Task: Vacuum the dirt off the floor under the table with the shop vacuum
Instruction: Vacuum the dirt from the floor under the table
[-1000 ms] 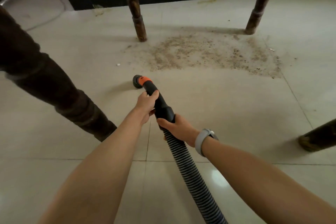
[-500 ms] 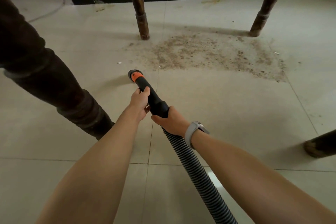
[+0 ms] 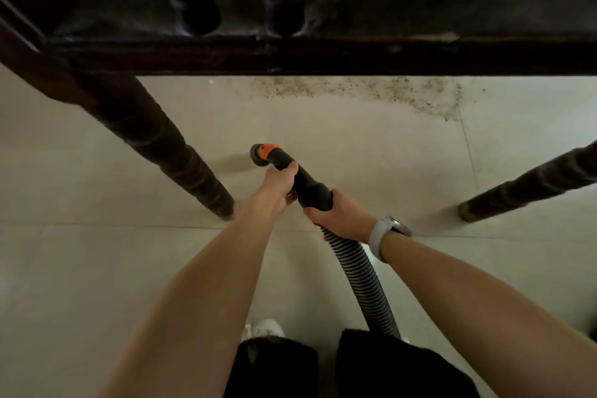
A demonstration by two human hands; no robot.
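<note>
Two hands (image 3: pixel 277 186) (image 3: pixel 342 218), one hose (image 3: pixel 365 275)

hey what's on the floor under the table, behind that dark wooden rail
A strip of scattered dirt shows on the pale tile floor just below the rail. The rail hides whatever dirt lies farther back. The nozzle sits short of it.
</note>
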